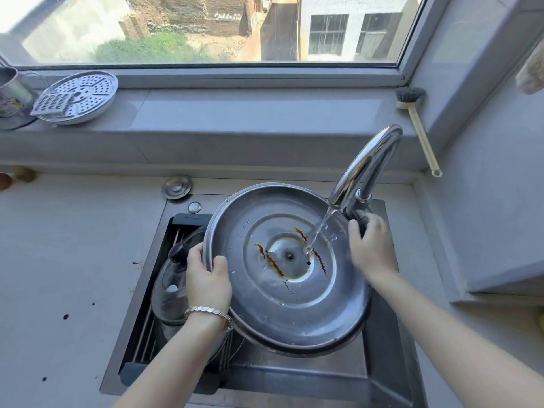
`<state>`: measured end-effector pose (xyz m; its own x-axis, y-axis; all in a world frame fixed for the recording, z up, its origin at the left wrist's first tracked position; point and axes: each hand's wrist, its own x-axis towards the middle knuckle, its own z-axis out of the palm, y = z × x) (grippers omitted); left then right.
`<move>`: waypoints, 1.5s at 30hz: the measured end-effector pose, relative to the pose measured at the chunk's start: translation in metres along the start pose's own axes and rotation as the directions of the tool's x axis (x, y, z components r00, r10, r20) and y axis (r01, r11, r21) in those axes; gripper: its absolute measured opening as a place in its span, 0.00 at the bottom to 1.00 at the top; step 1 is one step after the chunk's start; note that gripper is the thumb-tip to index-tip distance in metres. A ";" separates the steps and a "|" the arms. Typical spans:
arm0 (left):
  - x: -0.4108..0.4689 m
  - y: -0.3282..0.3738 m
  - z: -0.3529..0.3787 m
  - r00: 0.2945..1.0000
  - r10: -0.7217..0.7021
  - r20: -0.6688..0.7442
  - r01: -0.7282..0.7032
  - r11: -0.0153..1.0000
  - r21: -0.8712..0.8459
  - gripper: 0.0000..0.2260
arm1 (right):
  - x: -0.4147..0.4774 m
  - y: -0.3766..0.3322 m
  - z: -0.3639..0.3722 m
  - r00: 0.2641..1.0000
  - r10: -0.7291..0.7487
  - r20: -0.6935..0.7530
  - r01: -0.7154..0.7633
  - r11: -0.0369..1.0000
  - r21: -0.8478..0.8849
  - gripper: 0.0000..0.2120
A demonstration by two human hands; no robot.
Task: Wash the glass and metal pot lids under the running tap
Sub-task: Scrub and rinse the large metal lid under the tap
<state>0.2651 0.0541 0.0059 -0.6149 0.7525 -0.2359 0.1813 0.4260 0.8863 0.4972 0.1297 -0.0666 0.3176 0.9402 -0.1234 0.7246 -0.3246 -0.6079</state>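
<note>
Left hand (207, 285) is curled round the rim of the metal lid (282, 301), being rinsed over the sink (382, 363), the tap lever (357, 219) clasped by the right hand (371, 248); its brown streaks (275, 265) likely need to be rubbed next

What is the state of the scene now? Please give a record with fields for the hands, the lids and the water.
left hand: grips the metal lid by its left rim
right hand: holds the tap handle
metal lid: tilted over the sink, brown stains near its centre
water: runs from the tap onto the lid's middle
glass lid: in the sink, partly hidden behind the metal lid
</note>
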 end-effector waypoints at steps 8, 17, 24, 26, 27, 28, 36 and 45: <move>-0.010 -0.006 0.016 1.000 -0.002 0.013 0.001 0.999 0.046 0.14 | -0.099 -0.050 0.020 0.580 -0.504 0.640 0.684 0.728 -0.046 0.46; -0.019 -0.015 0.014 0.999 -0.045 0.005 0.045 0.999 -0.013 0.14 | -0.096 -0.043 0.009 0.566 -0.523 0.637 0.731 0.675 -0.095 0.42; -0.022 -0.014 0.007 0.999 -0.040 0.001 0.040 0.999 -0.037 0.15 | -0.088 -0.034 0.003 0.688 -0.457 0.563 0.651 0.731 -0.203 0.40; -0.022 -0.015 0.008 0.999 -0.048 0.004 0.048 0.998 -0.043 0.14 | -0.100 -0.037 0.004 0.588 -0.527 0.613 0.736 0.663 -0.135 0.41; -0.023 -0.015 0.007 0.999 -0.050 0.007 0.050 0.998 -0.044 0.14 | -0.094 -0.036 0.003 0.609 -0.516 0.603 0.722 0.675 -0.152 0.42; -0.024 -0.015 0.007 0.999 -0.051 0.013 0.052 0.998 -0.046 0.13 | -0.085 -0.034 0.003 0.675 -0.479 0.562 0.672 0.714 -0.197 0.43; -0.037 -0.019 0.010 0.994 -0.060 0.087 0.064 0.997 -0.051 0.11 | -0.095 -0.074 0.022 0.531 -0.637 0.558 0.800 0.594 -0.083 0.35; -0.039 -0.026 0.007 0.992 -0.081 0.092 0.083 0.996 -0.021 0.13 | -0.091 -0.074 0.039 0.564 -0.583 0.585 0.756 0.650 -0.081 0.38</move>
<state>0.2898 0.0172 -0.0106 -0.5543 0.7586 -0.3424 0.1137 0.4765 0.8718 0.3909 0.0723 -0.0409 -0.6008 0.7802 -0.1740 0.7606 0.4910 -0.4248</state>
